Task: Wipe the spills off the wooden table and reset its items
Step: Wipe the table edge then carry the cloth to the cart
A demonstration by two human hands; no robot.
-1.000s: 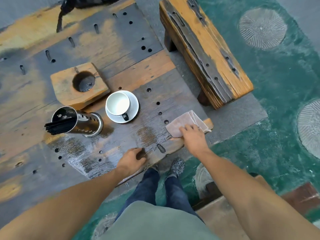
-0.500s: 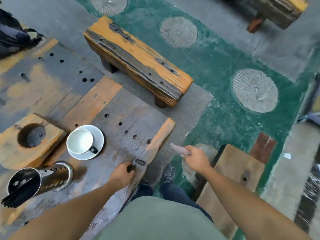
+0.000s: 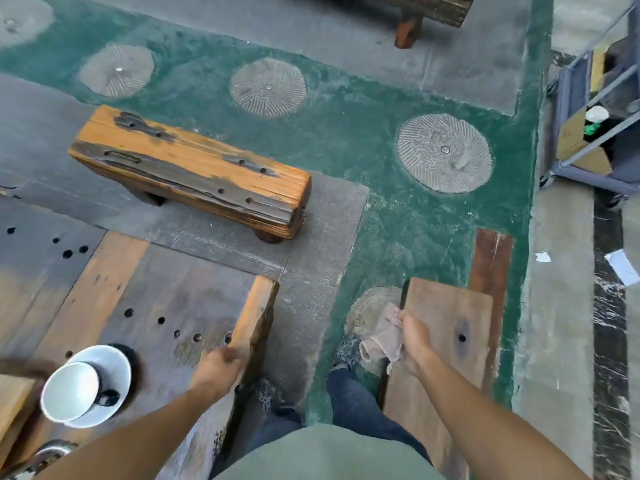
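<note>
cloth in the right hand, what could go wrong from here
1. The cloth hangs off the table in the right hand, over the floor; a loose end might brush the ground and carry dirt back to the wooden table.
2. The white cup on its saucer stands close to the left forearm; a careless swing might knock it.
3. The left hand grips the table's rough edge, so splinters are possible.

Metal canister (image 3: 52,452) cut off at bottom-left edge; left hand (image 3: 216,368) motion-blurred.
</note>
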